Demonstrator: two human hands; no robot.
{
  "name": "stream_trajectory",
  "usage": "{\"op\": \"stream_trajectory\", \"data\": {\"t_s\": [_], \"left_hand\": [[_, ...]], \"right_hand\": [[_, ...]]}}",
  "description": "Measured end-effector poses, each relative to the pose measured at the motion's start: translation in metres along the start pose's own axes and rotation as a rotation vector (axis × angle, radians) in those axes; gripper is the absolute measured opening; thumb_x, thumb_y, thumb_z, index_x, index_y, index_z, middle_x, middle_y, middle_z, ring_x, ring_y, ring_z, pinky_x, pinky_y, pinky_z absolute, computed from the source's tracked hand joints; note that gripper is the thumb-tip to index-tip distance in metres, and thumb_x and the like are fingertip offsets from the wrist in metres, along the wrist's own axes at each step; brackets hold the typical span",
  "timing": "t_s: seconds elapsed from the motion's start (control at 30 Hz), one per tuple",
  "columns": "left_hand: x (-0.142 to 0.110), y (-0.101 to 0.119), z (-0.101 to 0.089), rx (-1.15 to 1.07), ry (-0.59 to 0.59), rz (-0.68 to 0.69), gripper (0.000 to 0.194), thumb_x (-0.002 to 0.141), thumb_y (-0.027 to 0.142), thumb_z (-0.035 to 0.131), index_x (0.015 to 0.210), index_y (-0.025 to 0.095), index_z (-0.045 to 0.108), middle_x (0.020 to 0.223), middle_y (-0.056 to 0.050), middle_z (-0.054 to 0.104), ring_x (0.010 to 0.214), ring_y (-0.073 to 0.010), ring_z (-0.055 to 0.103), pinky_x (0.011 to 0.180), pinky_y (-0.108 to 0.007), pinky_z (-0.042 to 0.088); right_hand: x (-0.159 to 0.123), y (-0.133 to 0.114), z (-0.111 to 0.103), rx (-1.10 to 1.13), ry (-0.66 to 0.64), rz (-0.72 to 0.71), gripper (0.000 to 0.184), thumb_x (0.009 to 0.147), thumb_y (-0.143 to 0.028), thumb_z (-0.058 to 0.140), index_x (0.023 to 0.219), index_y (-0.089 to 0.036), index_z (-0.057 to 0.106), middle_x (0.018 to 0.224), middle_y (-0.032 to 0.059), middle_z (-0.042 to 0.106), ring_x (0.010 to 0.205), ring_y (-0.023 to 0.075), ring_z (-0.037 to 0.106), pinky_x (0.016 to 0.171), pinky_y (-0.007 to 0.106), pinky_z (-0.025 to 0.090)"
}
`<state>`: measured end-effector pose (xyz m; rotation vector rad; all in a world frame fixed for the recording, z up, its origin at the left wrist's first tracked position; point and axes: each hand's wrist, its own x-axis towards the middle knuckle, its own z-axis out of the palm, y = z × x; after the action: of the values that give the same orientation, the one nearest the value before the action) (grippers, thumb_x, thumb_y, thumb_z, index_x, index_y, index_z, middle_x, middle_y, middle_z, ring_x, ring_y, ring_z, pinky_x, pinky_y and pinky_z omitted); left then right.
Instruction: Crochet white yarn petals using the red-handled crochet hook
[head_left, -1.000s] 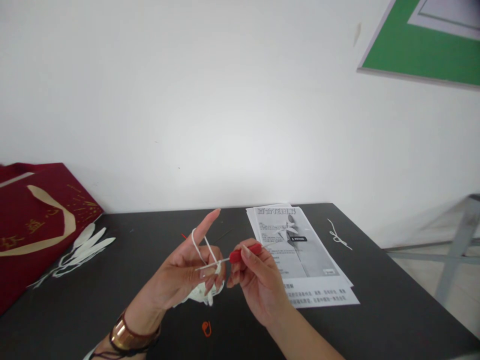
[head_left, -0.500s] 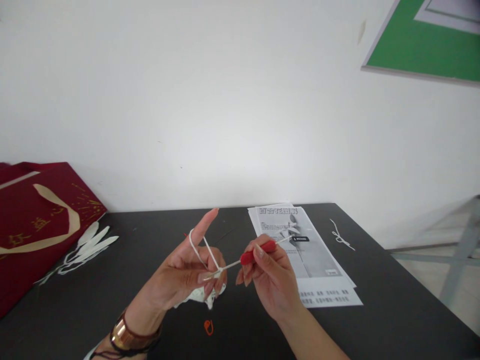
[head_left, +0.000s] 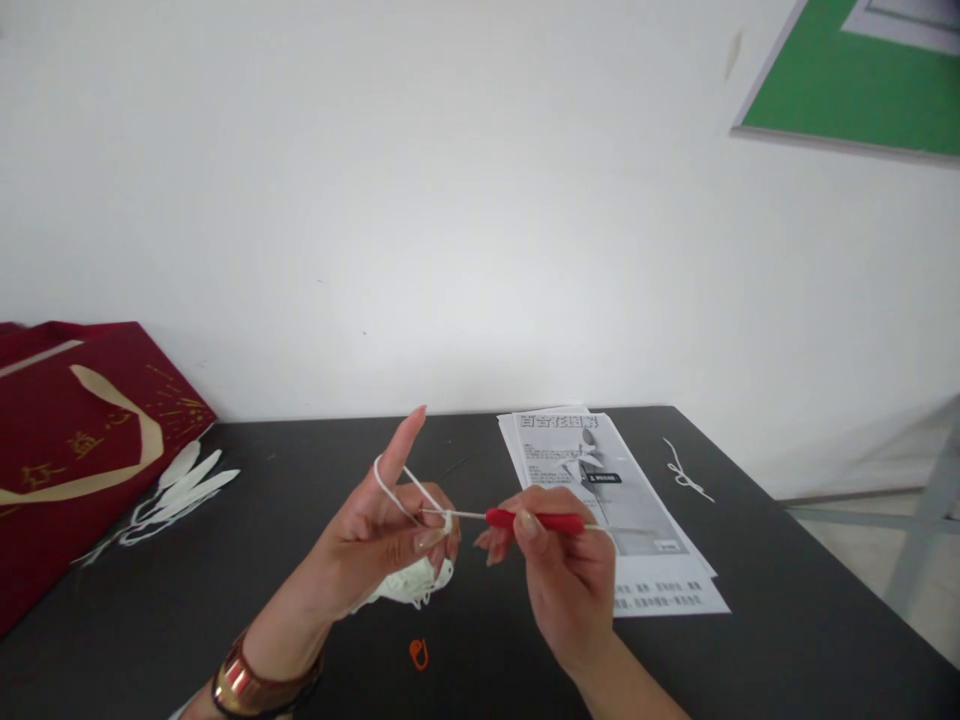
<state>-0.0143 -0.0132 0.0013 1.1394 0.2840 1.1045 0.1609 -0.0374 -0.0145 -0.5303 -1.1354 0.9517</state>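
White yarn (head_left: pixel 388 492) loops around the raised index finger of my left hand (head_left: pixel 379 540). That hand's thumb and other fingers pinch a small piece of white crochet work (head_left: pixel 448 524). My right hand (head_left: pixel 562 575) grips a crochet hook (head_left: pixel 536 521) by its red handle, and the metal shaft runs leftward through the yarn at the left fingertips. Below the left hand lies a bunch of white yarn (head_left: pixel 411 585), partly hidden by the fingers. An orange stitch marker (head_left: pixel 418 655) rests on the table nearer to me.
Printed sheets (head_left: pixel 637 540) lie behind my right hand on the black table (head_left: pixel 300 480). A loose tied strand (head_left: pixel 682 475) is farther right. At left, white crocheted petals (head_left: pixel 184 490) lie by a dark red bag (head_left: pixel 82 430). A white wall (head_left: pixel 450 200) borders the table's back.
The hook has turned from slanted to nearly level, its tip now passing beyond the yarn at the left fingertips. My right hand has shifted slightly right, and my left index finger leans slightly left.
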Motion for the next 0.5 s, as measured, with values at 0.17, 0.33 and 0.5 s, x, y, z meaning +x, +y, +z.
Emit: {"op": "stream_trajectory", "data": {"t_s": [0.17, 0.33, 0.5], "left_hand": [[0.005, -0.003, 0.006, 0.068, 0.166, -0.020, 0.092, 0.088, 0.012, 0.062, 0.152, 0.045, 0.004, 0.077, 0.001, 0.067, 0.066, -0.0127, 0.058, 0.063, -0.025, 0.044], [0.008, -0.007, 0.013, 0.106, 0.263, 0.036, 0.092, 0.089, 0.014, 0.062, 0.152, 0.044, 0.003, 0.070, 0.003, 0.065, 0.070, -0.0151, 0.060, 0.066, -0.028, 0.045], [0.005, -0.008, 0.022, 0.057, 0.273, 0.056, 0.092, 0.089, 0.011, 0.059, 0.151, 0.047, 0.001, 0.070, 0.004, 0.063, 0.070, -0.0140, 0.059, 0.066, -0.026, 0.045]], "right_hand": [[-0.010, -0.002, -0.006, -0.626, -0.192, -0.500, 0.037, 0.084, -0.002, 0.057, 0.117, -0.017, 0.063, 0.091, 0.0104, 0.073, 0.078, 0.0188, 0.070, 0.064, 0.030, 0.060], [-0.010, -0.001, -0.007, -0.890, -0.238, -0.795, 0.041, 0.082, 0.000, 0.057, 0.123, -0.008, 0.059, 0.085, 0.0120, 0.075, 0.087, 0.0208, 0.072, 0.077, 0.032, 0.063], [-0.009, 0.007, -0.015, -0.882, -0.314, -0.686, 0.060, 0.085, -0.010, 0.060, 0.143, -0.018, 0.046, 0.099, 0.0153, 0.075, 0.091, 0.0253, 0.072, 0.074, 0.036, 0.063]]}}
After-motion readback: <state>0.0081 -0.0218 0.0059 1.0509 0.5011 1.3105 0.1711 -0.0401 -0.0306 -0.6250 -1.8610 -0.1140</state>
